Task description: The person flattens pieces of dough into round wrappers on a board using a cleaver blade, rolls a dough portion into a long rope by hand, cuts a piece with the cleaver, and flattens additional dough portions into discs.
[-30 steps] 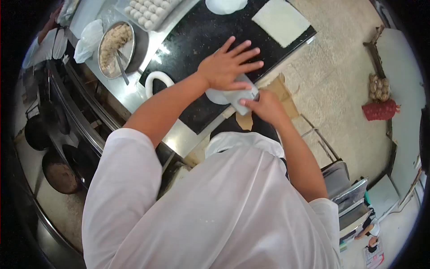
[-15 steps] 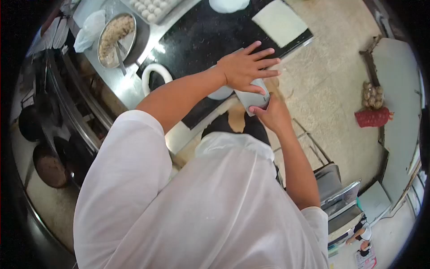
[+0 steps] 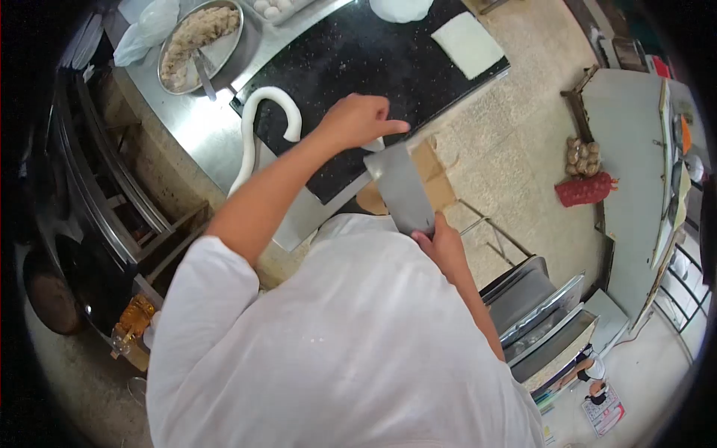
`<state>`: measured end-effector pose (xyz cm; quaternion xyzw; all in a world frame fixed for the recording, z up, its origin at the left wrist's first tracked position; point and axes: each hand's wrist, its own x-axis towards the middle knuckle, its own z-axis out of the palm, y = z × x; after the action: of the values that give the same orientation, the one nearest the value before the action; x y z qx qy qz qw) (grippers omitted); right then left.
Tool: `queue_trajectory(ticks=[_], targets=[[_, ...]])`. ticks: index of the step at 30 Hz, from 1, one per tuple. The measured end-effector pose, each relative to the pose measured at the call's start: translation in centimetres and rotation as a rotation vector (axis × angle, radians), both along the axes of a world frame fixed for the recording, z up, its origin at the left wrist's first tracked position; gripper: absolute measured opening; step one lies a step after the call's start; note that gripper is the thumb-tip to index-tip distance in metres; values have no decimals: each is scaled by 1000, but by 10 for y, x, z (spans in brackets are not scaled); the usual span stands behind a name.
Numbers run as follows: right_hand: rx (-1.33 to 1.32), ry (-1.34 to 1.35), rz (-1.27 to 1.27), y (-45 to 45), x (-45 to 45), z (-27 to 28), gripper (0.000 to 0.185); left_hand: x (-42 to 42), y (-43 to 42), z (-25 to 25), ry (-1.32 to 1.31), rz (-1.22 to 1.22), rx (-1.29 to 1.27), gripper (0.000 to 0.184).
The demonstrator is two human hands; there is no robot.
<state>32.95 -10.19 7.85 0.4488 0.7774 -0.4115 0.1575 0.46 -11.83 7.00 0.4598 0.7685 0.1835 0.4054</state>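
Note:
My left hand (image 3: 357, 122) is over the near edge of the black work surface (image 3: 351, 63), its fingers curled and its thumb pointing right. A small pale piece (image 3: 375, 145) shows just beneath it; the grip on it is hidden. My right hand (image 3: 446, 243) holds a broad, flat metal blade (image 3: 402, 187) at its lower end, in front of the counter's edge. The blade's far end is near my left hand, below the thumb. A thick white dough rope (image 3: 249, 134) lies curved left of my left hand, partly behind my forearm.
A metal bowl of crumbly filling (image 3: 196, 45) with a spoon stands at the upper left, near a tray of white balls (image 3: 276, 9). A square white sheet (image 3: 468, 45) and a white mound (image 3: 401, 6) lie farther back. A person (image 3: 592, 369) is at the lower right.
My left hand has drawn back leftward and its spread fingers have curled. The blade has been pulled off the surface toward my body. The dough rope's end has opened out into a hook.

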Motion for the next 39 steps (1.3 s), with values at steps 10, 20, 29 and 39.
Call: queue_trajectory(ticks=[10, 20, 29, 39], targets=[[243, 221, 122, 105, -115, -20, 32, 25, -39, -30, 110, 448, 445, 31], [-192, 274, 564, 142, -91, -30, 39, 15, 23, 17, -274, 729, 586, 30], [-46, 581, 284, 247, -45, 8, 24, -76, 117, -55, 153, 1002, 445, 53], [-612, 613, -721, 231, -111, -72, 14, 55, -79, -26, 785, 869, 524, 39]])
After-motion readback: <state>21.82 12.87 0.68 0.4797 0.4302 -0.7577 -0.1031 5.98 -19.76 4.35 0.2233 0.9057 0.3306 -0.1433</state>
